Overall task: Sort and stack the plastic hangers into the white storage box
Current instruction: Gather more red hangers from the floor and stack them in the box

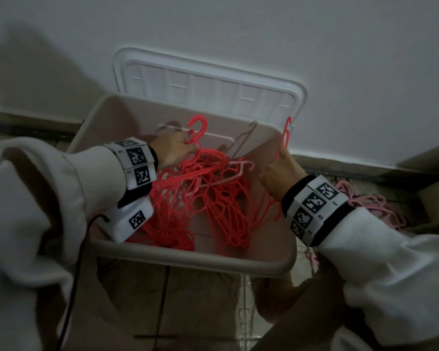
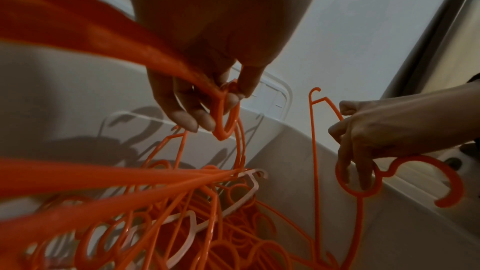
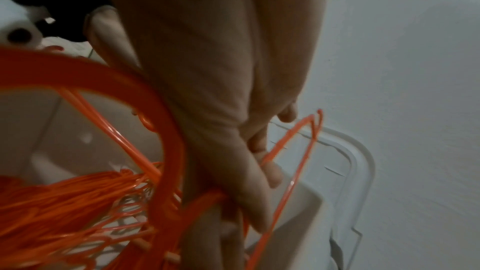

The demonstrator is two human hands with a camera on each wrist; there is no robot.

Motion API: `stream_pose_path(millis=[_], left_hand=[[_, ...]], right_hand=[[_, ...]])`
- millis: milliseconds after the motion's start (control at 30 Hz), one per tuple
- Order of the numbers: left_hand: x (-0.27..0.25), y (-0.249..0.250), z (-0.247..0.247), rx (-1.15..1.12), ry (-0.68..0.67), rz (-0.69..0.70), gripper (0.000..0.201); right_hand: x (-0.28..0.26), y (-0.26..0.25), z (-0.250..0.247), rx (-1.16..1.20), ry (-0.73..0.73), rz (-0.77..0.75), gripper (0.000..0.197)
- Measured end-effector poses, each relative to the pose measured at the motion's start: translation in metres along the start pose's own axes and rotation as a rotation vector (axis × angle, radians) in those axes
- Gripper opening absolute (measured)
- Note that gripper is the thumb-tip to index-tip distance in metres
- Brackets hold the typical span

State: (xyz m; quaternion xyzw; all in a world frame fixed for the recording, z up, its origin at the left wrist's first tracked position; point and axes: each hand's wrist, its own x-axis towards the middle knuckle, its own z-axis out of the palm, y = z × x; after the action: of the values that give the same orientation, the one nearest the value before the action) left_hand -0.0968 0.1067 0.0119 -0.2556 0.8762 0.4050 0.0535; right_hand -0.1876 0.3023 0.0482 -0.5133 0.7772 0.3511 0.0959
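Now we have both hands inside the white storage box (image 1: 178,257), whose clear lid (image 1: 213,79) leans on the wall behind it. Our left hand (image 1: 173,150) curls its fingers (image 2: 182,118) round the hook ends of a bundle of orange hangers (image 1: 200,196), which lies as a loose heap on the box floor with one pale hanger (image 2: 241,198) mixed in. Our right hand (image 1: 279,173) pinches a single orange hanger (image 1: 285,138) upright by the right wall, two fingers threaded through its loop. We judge the step is to lay this one onto the bundle: we should turn its hook to match the others and lower it flat so the arms nest, not snag.
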Motion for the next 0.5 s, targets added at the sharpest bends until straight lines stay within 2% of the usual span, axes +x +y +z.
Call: stream_pose_path(millis=[233,300,500], left_hand=[[-0.001,0.003,0.000,0.054,0.000,0.025,0.034],[-0.002,0.004,0.000,0.077,0.001,0.020,0.035],[-0.004,0.008,0.000,0.102,0.002,0.044,0.029]], right_hand=[[-0.003,-0.003,0.004,0.017,-0.039,-0.004,0.030],[0.002,-0.004,0.007,0.033,-0.004,0.027,0.035],[0.002,0.003,0.006,0.078,0.093,0.036,0.030]])
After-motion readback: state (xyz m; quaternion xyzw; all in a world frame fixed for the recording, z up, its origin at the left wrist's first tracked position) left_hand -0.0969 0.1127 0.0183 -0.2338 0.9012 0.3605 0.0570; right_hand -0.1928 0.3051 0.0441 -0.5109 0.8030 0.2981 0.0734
